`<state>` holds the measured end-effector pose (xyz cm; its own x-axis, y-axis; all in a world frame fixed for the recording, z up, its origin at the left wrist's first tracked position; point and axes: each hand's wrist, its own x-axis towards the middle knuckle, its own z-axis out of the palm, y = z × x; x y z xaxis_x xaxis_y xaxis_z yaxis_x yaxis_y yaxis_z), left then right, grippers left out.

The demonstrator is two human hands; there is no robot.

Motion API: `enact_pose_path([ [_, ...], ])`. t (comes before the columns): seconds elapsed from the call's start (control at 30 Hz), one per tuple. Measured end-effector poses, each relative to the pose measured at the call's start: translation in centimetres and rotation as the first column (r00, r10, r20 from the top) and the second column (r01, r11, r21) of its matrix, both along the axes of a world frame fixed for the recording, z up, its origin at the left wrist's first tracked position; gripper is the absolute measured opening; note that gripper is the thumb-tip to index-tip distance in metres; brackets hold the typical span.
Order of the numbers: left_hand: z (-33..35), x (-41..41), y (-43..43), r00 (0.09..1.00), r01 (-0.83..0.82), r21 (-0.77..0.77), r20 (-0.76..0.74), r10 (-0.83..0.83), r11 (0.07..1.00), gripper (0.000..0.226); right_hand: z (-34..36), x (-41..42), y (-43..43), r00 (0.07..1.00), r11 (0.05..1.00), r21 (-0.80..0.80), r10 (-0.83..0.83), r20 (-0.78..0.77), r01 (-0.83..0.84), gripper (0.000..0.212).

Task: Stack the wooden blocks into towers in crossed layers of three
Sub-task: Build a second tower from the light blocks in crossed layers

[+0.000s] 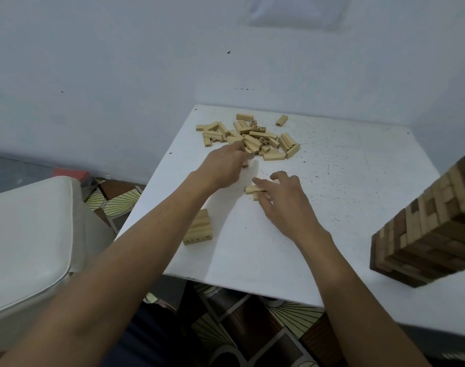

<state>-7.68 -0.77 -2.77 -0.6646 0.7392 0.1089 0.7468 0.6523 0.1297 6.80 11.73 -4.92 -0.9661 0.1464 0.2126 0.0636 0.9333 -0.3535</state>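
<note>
numbers 50, 20, on block ends (255, 126)

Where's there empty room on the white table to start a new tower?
Widest bare patch: between the right hand, holding two blocks, and the tall tower. Another along the near edge, between the small stack and that tower. Crowded at the loose pile, where the left hand reaches.
</note>
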Motion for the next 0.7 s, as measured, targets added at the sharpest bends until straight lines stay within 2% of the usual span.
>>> enact_pose_path([
  [0.07,-0.2,-0.1,0.0,1.000,0.003,-0.051,-0.011,-0.003,0.999,0.045,-0.2,-0.2,0.0,1.000,1.000,0.007,0.020,-0.007,-0.020,0.031],
  [0.13,-0.3,-0.2,-0.1,1.000,0.002,-0.038,0.011,-0.002,0.999,0.043,-0.4,-0.2,0.1,0.999,1.000,-0.008,0.022,-0.045,-0.023,0.026],
  [0.4,0.9,0.9,-0.8,0.974,0.093,0.026,0.207,-0.096,0.995,0.023,-1.3,1.6,-0.1,0.992,1.000,-0.022,-0.017,-0.126,0.014,0.018],
  [0.5,1.5,2.0,-0.8,0.946,0.144,-0.009,0.294,-0.135,0.990,0.026,-1.5,2.7,-0.3,0.993,0.998,-0.064,-0.012,-0.118,0.004,0.014],
  [0.7,1.5,4.7,-0.4,0.897,0.177,-0.012,0.413,-0.157,0.984,0.031,-1.2,4.2,0.4,0.999,0.985,-0.169,-0.028,-0.043,0.020,0.020],
])
